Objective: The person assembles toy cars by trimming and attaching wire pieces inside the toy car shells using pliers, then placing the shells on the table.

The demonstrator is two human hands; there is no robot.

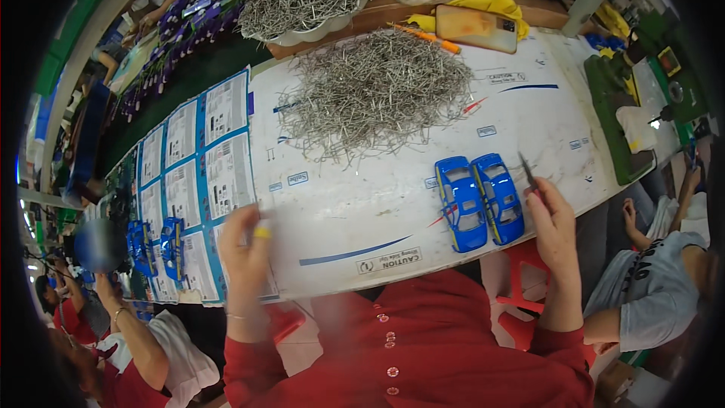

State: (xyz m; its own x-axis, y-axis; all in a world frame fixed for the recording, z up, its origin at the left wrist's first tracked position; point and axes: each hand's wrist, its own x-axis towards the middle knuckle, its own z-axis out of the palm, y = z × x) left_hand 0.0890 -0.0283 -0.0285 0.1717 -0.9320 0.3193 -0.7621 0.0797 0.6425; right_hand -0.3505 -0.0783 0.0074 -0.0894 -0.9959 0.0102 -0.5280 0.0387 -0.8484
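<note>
My right hand [555, 219] is closed on a dark, slim pointed tool [528, 172], perhaps tweezers, its tip toward the far side of the table. Just left of that hand, two blue toy car bodies [462, 208] lie side by side on the white-covered table [340, 204]. My left hand [245, 245] is over the table's near left part, beside printed sheets. Its fingers look curled and motion blurs them; a yellow band [262, 232] wraps one finger. Beyond the cars spreads a tangled heap of thin metal wire pieces [377, 94].
A white bowl [325, 32] heaped with similar wire pieces stands at the back. Near it lie an orange-handled tool [434, 39], a phone [476, 29] and a yellow cloth [495, 6]. More blue cars [172, 248] rest on blue-edged printed sheets [226, 106] at left. Co-workers sit on both sides.
</note>
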